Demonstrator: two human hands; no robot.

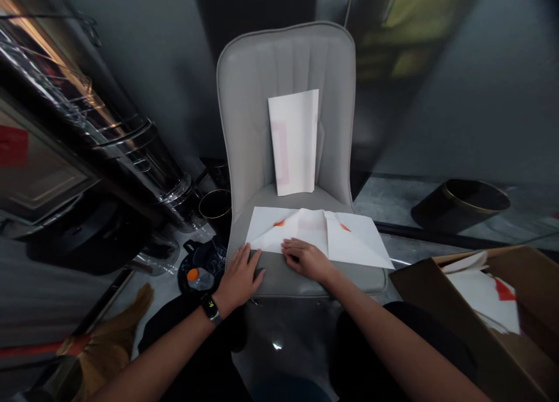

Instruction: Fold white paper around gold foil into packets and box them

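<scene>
A white sheet of paper (360, 233) with folded-in flaps and small orange-red patches lies across the seat of a grey chair (283, 58). My left hand (239, 277) rests palm down at the sheet's near left corner, its fingers spread. On the sheet's near edge, left of the middle fold, lie the fingertips of my right hand (308, 260). Those fingers are slightly bent, with a gap below them, and I see nothing gripped. Against the backrest leans a folded white paper piece (294, 143) with a faint pink mark, standing upright.
To the right, an open cardboard box (463, 338) holds white paper pieces (484, 297) with red parts. Behind it stands a dark bin (458, 207). An orange-capped bottle (200, 278) and another bin (215, 204) are left of the chair. Plastic-wrapped shiny cylinders (126, 128) stand further left.
</scene>
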